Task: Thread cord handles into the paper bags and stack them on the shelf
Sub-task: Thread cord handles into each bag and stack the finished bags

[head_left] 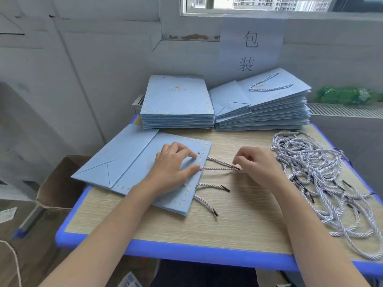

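A flat light-blue paper bag (pixel 128 162) lies on the table's left part, its mouth edge pointing right. My left hand (pixel 174 162) presses on the bag near its punched holes, thumb and forefinger at the edge where a cord leaves. A lilac twisted cord (pixel 217 168) runs from that edge to my right hand (pixel 257 164), which pinches the cord's dark tip. Three more cord ends (pixel 209 186) stick out of the bag's edge. A tangle of loose cords (pixel 323 172) lies on the right.
Behind the bag stands a stack of blue bags without handles (pixel 178 104), and beside it a slanted stack of bags with handles (pixel 263 104). The wooden table has a blue rim (pixel 186 251). A cardboard box (pixel 60 183) sits on the floor at left.
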`<action>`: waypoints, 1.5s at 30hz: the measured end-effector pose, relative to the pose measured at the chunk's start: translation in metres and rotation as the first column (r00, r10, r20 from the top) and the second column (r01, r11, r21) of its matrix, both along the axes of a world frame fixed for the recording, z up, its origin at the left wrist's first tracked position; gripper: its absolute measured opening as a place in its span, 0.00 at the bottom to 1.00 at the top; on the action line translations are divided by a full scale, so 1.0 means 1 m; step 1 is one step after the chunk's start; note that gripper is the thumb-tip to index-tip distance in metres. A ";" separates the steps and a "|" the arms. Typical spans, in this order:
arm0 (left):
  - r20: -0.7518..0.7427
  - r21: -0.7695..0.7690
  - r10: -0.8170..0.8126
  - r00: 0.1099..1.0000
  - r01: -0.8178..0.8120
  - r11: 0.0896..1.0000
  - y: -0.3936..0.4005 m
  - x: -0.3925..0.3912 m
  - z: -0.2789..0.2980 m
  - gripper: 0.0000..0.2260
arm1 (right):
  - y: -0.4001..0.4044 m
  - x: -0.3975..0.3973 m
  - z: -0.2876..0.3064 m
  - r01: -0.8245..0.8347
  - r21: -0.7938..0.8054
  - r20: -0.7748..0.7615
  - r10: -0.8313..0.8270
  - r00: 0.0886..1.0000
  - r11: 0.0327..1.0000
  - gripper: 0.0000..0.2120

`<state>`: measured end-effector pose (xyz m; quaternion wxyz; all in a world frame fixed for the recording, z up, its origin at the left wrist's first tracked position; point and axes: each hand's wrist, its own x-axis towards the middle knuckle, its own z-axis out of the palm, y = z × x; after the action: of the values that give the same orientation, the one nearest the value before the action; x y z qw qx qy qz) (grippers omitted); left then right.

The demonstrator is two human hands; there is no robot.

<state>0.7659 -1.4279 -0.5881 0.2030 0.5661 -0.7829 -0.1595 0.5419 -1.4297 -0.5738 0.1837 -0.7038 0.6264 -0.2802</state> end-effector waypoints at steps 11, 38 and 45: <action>-0.155 -0.082 0.070 0.985 -0.084 0.993 0.006 -0.002 -0.008 0.17 | 0.002 0.003 0.001 -0.162 0.000 0.051 0.162 0.985 0.987 0.08; 0.161 -0.099 0.024 0.987 -0.008 0.995 0.036 -0.019 -0.015 0.30 | 0.001 0.033 -0.013 -0.352 -0.041 0.134 0.354 0.926 0.935 0.05; 0.138 -0.100 0.043 0.989 -0.029 0.995 0.034 -0.018 -0.018 0.31 | 0.000 0.038 -0.021 -0.350 -0.124 0.058 0.359 0.932 0.929 0.05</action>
<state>0.7476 -1.3943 -0.6062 0.1778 0.5793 -0.7917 -0.0772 0.5798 -1.4297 -0.5945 0.2165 -0.8027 0.4646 -0.3050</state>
